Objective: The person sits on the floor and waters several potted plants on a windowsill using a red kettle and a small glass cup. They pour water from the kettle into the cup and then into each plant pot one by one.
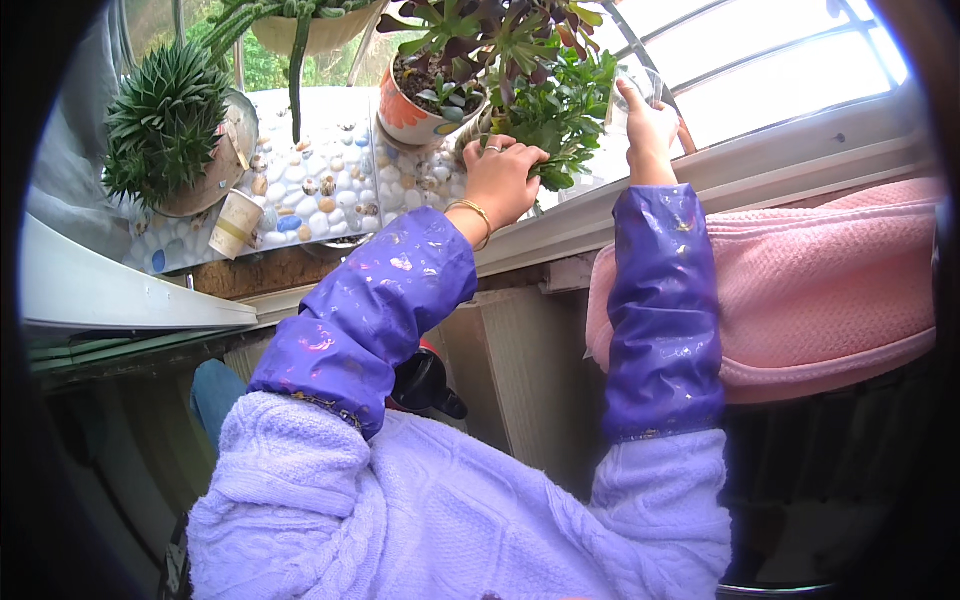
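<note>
My left hand [504,176], with a ring and a gold bracelet, reaches into the lower leaves of a bushy green potted plant [562,112]; its fingertips are partly among the leaves, so I cannot tell whether they grip any. To the right of that plant, my right hand [651,124] holds a clear plastic cup [621,112] beside the foliage. A dark rosette succulent [517,49] rises above the green plant. Just left of it stands a white and orange flower pot [420,105] with soil and small succulents. Purple sleeve covers wrap both forearms.
A spiky succulent [169,124] in a tilted round pot and a paper cup [235,223] are at the left on a pebble-patterned mat [315,191]. A trailing cactus [300,67] hangs above. Window bars, a sill [795,161] and a pink towel [832,285] lie at the right.
</note>
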### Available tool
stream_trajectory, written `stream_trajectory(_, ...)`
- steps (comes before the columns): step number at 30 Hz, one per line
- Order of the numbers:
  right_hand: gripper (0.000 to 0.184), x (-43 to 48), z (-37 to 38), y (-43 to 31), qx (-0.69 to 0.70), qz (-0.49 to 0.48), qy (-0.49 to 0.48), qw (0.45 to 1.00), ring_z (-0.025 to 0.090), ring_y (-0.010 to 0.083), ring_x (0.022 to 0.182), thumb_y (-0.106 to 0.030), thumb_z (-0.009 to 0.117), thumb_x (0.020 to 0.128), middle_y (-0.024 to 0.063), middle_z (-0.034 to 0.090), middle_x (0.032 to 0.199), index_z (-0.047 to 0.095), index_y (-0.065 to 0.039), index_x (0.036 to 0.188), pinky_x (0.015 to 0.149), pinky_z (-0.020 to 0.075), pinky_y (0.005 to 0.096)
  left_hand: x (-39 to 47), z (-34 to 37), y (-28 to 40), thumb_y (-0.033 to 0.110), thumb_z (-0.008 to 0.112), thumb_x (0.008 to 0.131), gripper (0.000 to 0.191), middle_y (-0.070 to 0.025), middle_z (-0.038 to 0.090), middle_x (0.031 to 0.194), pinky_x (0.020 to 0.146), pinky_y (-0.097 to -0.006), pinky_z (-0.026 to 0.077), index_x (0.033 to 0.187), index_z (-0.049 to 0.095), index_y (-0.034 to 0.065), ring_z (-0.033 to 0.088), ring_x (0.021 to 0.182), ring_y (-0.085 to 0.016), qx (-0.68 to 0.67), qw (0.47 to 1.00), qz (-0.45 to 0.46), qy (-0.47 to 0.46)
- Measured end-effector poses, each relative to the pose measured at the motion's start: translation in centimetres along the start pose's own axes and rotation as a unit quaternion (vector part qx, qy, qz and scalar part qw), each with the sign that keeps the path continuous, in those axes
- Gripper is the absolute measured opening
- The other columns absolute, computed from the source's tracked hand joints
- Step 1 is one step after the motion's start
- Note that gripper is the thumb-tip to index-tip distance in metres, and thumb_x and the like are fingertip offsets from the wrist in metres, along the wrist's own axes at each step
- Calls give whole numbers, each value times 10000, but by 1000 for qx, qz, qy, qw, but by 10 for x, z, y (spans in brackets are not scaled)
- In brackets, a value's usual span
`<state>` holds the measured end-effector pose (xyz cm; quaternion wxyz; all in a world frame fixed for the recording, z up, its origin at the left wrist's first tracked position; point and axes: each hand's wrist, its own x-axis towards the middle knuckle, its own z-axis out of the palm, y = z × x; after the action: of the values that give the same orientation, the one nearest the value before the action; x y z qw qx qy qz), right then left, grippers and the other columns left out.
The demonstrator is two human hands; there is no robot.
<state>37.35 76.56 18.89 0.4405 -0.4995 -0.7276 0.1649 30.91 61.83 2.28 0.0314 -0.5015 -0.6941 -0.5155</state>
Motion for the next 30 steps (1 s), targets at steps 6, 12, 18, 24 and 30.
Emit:
stream_trajectory(6,969,4,0,3,-29,-25,-18,999,572,331,1149,-535,868,633,291,570,1242,548,175,1210,982,453,406,-19,3,-3,150,641,812,358,12,681,1119,1030,-503,266,1166,634,205,521,1190,-227,13,999,16,26)
stream_trajectory(12,977,3,0,3,-72,-38,-18,997,587,331,1126,-546,863,634,290,587,1215,549,177,1210,970,459,399,-33,4,-8,126,649,806,427,-2,672,1107,1032,-507,270,1223,596,198,524,1187,-225,47,998,27,33)
stream_trajectory(18,992,15,3,10,-104,-43,-41,993,624,316,1079,-584,843,629,269,624,1169,540,145,1228,929,482,375,-38,3,-6,137,651,810,434,7,667,1125,1035,-517,274,1234,596,213,524,1191,-217,57,998,26,30)
stream_trajectory(24,981,23,2,22,-92,-47,-40,994,590,313,1124,-546,861,639,278,598,1202,536,161,1236,951,458,380,-37,4,-2,133,649,811,434,14,667,1142,1038,-526,269,1233,594,217,524,1190,-217,55,998,28,27)
stream_trajectory(30,1027,17,9,16,-72,-57,-42,995,580,340,1173,-649,804,639,286,589,1239,526,119,1263,988,451,395,-37,2,-5,116,651,804,442,14,669,1138,1036,-530,262,1231,593,216,523,1188,-220,58,997,27,35)
